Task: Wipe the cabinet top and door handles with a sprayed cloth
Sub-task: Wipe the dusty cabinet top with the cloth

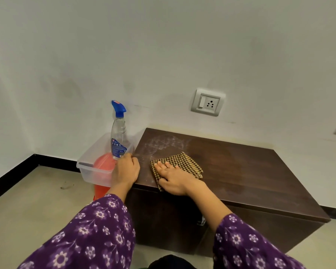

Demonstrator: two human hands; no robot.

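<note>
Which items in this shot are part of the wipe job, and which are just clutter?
Job: checked cloth, pressed flat by the right hand; cabinet top, whitish smear near its back left; spray bottle; left hand at the cabinet's left edge.
Lying about: clear tub holding the bottle; orange object beneath it; wall socket.

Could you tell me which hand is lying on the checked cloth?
The right hand, fingers spread flat on the cloth; the left hand sits at the left edge of the cabinet top.
</note>
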